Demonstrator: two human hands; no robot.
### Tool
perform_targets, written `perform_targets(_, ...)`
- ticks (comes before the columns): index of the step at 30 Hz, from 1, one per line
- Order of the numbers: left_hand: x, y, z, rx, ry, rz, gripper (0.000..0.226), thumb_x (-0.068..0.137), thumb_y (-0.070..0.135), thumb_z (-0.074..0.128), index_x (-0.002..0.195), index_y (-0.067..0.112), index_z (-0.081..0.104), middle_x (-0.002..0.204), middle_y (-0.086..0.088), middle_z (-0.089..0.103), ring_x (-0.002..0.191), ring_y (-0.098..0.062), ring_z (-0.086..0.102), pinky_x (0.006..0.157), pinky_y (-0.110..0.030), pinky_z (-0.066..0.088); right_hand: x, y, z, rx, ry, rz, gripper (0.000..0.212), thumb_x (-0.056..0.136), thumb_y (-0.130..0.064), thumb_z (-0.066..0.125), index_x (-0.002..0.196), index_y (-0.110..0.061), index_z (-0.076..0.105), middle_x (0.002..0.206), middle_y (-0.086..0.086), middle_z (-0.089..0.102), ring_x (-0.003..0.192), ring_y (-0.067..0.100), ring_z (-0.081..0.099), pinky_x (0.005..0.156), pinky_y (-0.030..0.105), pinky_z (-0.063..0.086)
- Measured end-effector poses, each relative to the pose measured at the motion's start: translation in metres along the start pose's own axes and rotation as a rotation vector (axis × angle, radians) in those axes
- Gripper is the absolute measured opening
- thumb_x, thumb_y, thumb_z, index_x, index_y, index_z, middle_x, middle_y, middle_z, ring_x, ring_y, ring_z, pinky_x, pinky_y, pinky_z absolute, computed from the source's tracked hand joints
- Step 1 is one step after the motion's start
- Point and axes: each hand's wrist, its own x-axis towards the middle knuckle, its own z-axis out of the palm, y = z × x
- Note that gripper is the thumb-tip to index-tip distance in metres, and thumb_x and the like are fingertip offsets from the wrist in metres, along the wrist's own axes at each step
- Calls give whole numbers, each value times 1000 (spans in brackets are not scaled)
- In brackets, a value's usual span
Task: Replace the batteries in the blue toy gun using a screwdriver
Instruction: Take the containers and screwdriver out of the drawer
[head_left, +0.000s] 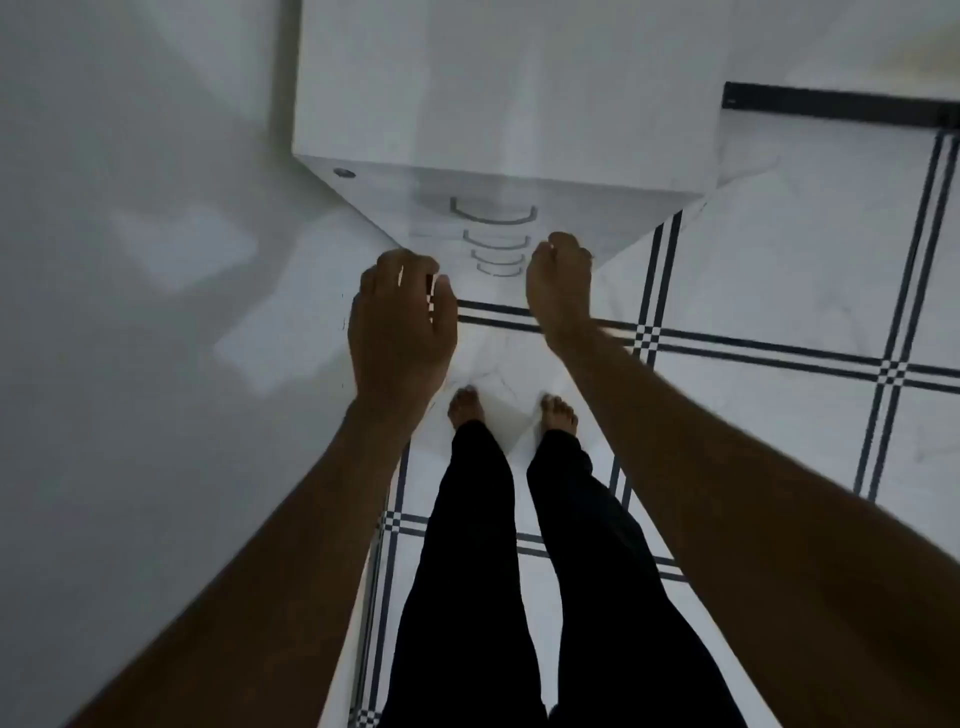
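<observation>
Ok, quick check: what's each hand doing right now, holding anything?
Left hand: fingers curled, something thin and dark between them; cannot tell what.
Right hand: fingers curled downward, nothing visible in it.

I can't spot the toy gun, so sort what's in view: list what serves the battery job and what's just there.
Job:
left hand and right hand, both apparently empty; no gun, screwdriver or batteries visible.
drawer cabinet, handles in reach, perhaps to be searched.

Just there:
tiled floor
white wall
black bar
</observation>
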Motion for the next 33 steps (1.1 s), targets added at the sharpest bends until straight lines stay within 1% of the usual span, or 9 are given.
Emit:
perform_targets(2, 1, -13, 7, -36, -38, -58, 29, 102, 28, 44, 112, 11, 65, 119, -9, 64, 105, -26, 60, 86, -35, 50, 21, -12, 15, 263, -57, 212, 24, 102, -20, 39, 80, -18, 47, 80, -1, 47, 86, 22, 48, 84, 38, 48)
perform_targets(5, -5, -31, 13, -22, -84, -72, 31, 102, 28, 44, 113, 10, 67, 116, -8, 67, 102, -23, 62, 82, -25, 43, 50, -21, 32, 654, -45, 388, 22, 103, -17, 43, 86, -10, 54, 81, 9, 60, 68, 20, 58, 63, 29, 54)
perform_targets(9, -1, -45, 4, -24, -64, 6, 33, 101, 27, 43, 112, 9, 69, 113, -8, 68, 101, -23, 63, 83, -23, 45, 43, -11, 36, 744, -55, 385, 23, 104, -14, 42, 87, -9, 56, 85, 13, 67, 67, 23, 62, 57, 27, 53)
perform_targets(14, 7, -49, -14, -37, 72, 137, 23, 98, 12, 51, 112, 6, 69, 110, -13, 67, 103, -29, 58, 85, -35, 50, 5, 25, 31, 817, -58, 437, 25, 105, -13, 42, 85, -6, 56, 81, 15, 67, 64, 22, 63, 64, 27, 57)
perform_targets(18, 10, -48, -22, -57, 87, 123, 25, 98, 17, 51, 116, 7, 65, 114, -14, 64, 105, -28, 57, 83, -24, 45, -42, 65, 26, 788, -46, 537, 27, 105, -14, 42, 84, -5, 57, 81, 13, 69, 70, 22, 64, 66, 28, 56)
perform_targets(23, 9, -46, -16, -151, 44, -35, 37, 97, 28, 49, 125, 7, 62, 120, -12, 63, 106, -22, 59, 80, -6, 38, -101, 93, 19, 746, -45, 596, 25, 96, 6, 42, 79, 0, 60, 74, 13, 68, 69, 22, 64, 58, 24, 58)
perform_targets(26, 5, -48, -1, -91, -159, -59, 55, 96, 41, 52, 140, 9, 50, 136, -13, 54, 121, -25, 54, 90, -22, 48, -121, 106, 19, 704, -37, 560, 29, 95, 8, 44, 79, -7, 63, 62, 3, 70, 61, 14, 67, 63, 23, 56)
perform_targets(29, 3, -48, 18, -16, -334, -162, 86, 89, 56, 60, 154, 10, 29, 152, -15, 39, 137, -32, 42, 105, -44, 47, -129, 115, 16, 568, -55, 617, 24, 99, -1, 43, 89, -8, 64, 68, 4, 71, 69, 17, 65, 63, 25, 54)
perform_targets(33, 5, -46, 37, -37, -433, -256, 111, 80, 63, 70, 159, 8, 13, 160, -18, 25, 145, -37, 31, 113, -54, 39, -142, 84, -15, 94, -433, 708, 24, 105, -22, 43, 102, -6, 61, 94, 20, 71, 75, 26, 68, 61, 29, 55)
